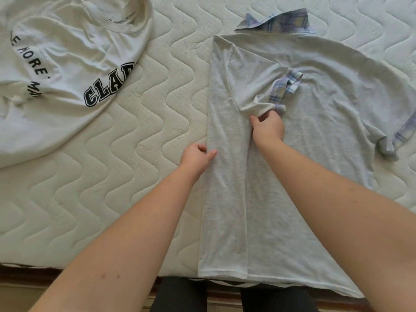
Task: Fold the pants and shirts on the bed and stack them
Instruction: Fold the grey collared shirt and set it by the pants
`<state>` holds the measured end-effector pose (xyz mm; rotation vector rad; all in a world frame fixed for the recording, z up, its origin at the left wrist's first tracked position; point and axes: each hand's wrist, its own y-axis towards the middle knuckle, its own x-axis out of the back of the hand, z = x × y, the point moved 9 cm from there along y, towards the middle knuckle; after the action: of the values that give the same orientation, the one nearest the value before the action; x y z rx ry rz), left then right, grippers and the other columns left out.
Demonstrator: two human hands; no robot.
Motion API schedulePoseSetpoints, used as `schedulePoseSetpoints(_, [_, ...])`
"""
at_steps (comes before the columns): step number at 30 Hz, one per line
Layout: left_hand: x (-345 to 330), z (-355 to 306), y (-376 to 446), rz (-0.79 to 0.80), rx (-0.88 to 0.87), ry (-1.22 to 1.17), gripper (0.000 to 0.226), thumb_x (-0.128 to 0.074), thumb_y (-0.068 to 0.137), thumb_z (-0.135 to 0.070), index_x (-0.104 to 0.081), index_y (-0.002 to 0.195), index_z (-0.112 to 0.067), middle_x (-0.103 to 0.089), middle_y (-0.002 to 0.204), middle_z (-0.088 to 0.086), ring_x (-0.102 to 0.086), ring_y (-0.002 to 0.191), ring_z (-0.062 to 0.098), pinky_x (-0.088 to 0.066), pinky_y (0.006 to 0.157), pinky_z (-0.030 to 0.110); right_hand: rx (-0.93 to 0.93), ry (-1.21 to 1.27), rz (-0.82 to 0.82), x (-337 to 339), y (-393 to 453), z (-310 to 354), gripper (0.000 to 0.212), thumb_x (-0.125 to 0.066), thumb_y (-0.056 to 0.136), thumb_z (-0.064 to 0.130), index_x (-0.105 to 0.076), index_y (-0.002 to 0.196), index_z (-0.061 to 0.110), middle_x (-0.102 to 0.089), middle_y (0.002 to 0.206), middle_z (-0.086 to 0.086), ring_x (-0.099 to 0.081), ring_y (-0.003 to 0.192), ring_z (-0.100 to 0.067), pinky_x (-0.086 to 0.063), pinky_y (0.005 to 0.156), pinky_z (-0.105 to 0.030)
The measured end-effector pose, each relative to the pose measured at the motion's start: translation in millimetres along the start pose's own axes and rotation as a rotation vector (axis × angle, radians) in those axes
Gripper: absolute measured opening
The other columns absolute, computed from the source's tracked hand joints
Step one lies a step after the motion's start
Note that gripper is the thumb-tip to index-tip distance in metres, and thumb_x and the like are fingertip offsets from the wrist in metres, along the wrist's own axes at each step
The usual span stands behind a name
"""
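Quilted white mattress (pixel 144 122) under grey shirt (pixel 315 136); left hand (pixel 198 157) pinching its folded edge, right hand (pixel 269 127) gripping its sleeve; lettered white shirt (pixel 56 70) well left.

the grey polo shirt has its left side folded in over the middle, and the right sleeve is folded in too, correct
Not quite. In the head view the grey polo shirt has its left side folded in, right hand pinching that sleeve, but the right sleeve is not folded in; it lies spread out on the mattress.
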<state>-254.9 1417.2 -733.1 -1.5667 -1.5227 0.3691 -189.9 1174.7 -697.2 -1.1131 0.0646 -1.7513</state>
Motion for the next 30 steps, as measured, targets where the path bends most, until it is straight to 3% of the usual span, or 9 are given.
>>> schedulePoseSetpoints(3, [3.1, -1.0, 0.8, -0.043, -0.001, 0.05, 0.007, -0.066, 0.091, -0.016, -0.066, 0.094, -0.01, -0.07, 0.094, 0.008, -0.065, 0.091, 0.026, -0.053, 0.088, 0.036, 0.07, -0.004, 0.021, 7.7, 3.4, 0.9, 0.021, -0.064, 0.091, 0.036, -0.054, 0.095, 0.017, -0.06, 0.093, 0.004, -0.055, 0.086, -0.016, -0.039, 0.074, -0.029])
schedulePoseSetpoints(7, [4.8, 1.0, 3.1, -0.049, 0.027, 0.057, 0.016, -0.058, 0.094, -0.013, -0.069, 0.101, -0.005, -0.072, 0.103, 0.012, -0.065, 0.101, 0.031, -0.052, 0.092, 0.042, 0.079, 0.043, 0.072, 4.9, 2.2, -6.0, 0.026, -0.064, 0.091, 0.041, -0.058, 0.097, 0.017, -0.066, 0.097, 0.001, -0.063, 0.091, -0.018, -0.045, 0.075, -0.029])
schedulePoseSetpoints(10, [4.5, 0.5, 2.9, -0.044, 0.02, 0.053, 0.017, -0.057, 0.095, -0.018, -0.069, 0.102, -0.007, -0.071, 0.104, 0.012, -0.065, 0.103, 0.032, -0.052, 0.092, 0.042, 0.046, 0.014, 0.226, -10.1, -3.9, -12.1, 0.041, -0.07, 0.084, 0.048, -0.064, 0.106, 0.014, -0.069, 0.102, 0.0, -0.066, 0.095, -0.02, -0.053, 0.082, -0.036])
schedulePoseSetpoints(12, [3.6, -0.2, -0.4, -0.036, 0.009, 0.058, 0.019, -0.064, 0.093, -0.027, -0.067, 0.099, -0.009, -0.071, 0.102, 0.01, -0.066, 0.1, 0.031, -0.053, 0.09, 0.043, 0.053, -0.128, 0.315, -20.2, -10.6, -17.2, 0.038, -0.074, 0.081, 0.048, -0.066, 0.101, 0.016, -0.069, 0.097, 0.001, -0.064, 0.091, -0.02, -0.053, 0.078, -0.036])
schedulePoseSetpoints(15, [0.7, 3.1, -8.3, -0.003, 0.004, 0.165, 0.027, -0.077, 0.083, -0.031, -0.064, 0.097, -0.012, -0.071, 0.1, 0.007, -0.067, 0.095, 0.027, -0.053, 0.089, 0.041, 0.121, -0.307, 0.189, -10.7, -21.5, -19.2, 0.029, -0.067, 0.086, 0.049, -0.06, 0.085, 0.021, -0.065, 0.087, 0.001, -0.06, 0.091, -0.022, -0.046, 0.075, -0.035])
schedulePoseSetpoints(18, [-2.9, 17.5, -18.7, 0.027, 0.028, 0.213, 0.033, -0.079, 0.081, -0.026, -0.066, 0.104, -0.007, -0.072, 0.103, 0.009, -0.067, 0.097, 0.027, -0.053, 0.091, 0.042, 0.23, -0.37, 0.026, 0.4, -36.0, -21.7, 0.032, -0.06, 0.09, 0.052, -0.062, 0.099, 0.021, -0.062, 0.103, -0.001, -0.053, 0.104, -0.025, -0.037, 0.09, -0.036])
schedulePoseSetpoints(21, [-2.0, 33.3, -32.3, 0.003, 0.023, 0.247, 0.027, -0.076, 0.083, -0.028, -0.068, 0.1, -0.009, -0.073, 0.097, 0.008, -0.068, 0.092, 0.028, -0.054, 0.086, 0.041, 0.174, -0.436, 0.091, -9.7, -49.3, -40.6, 0.047, -0.063, 0.084, 0.058, -0.06, 0.113, 0.022, -0.056, 0.118, -0.004, -0.047, 0.116, -0.027, -0.031, 0.099, -0.039])
schedulePoseSetpoints(25, [-3.2, 57.6, -58.4, -0.028, 0.025, 0.253, 0.021, -0.072, 0.086, -0.031, -0.069, 0.092, -0.012, -0.073, 0.091, 0.007, -0.068, 0.089, 0.028, -0.054, 0.082, 0.039, 0.091, -0.523, 0.181, -21.4, -66.9, -57.8, 0.046, -0.06, 0.085, 0.061, -0.068, 0.105, 0.021, -0.058, 0.119, -0.008, -0.047, 0.118, -0.029, -0.033, 0.099, -0.041])
schedulePoseSetpoints(30, [-20.4, 97.2, -97.5, 0.061, 0.051, 0.133, 0.029, -0.075, 0.084, -0.021, -0.07, 0.111, -0.01, -0.074, 0.105, 0.007, -0.07, 0.094, 0.022, -0.055, 0.088, 0.041, 0.098, -0.591, 0.192, -20.8, -106.5, -83.1, 0.044, -0.061, 0.083, 0.06, -0.07, 0.106, 0.023, -0.059, 0.118, -0.007, -0.046, 0.119, -0.029, -0.033, 0.098, -0.041])
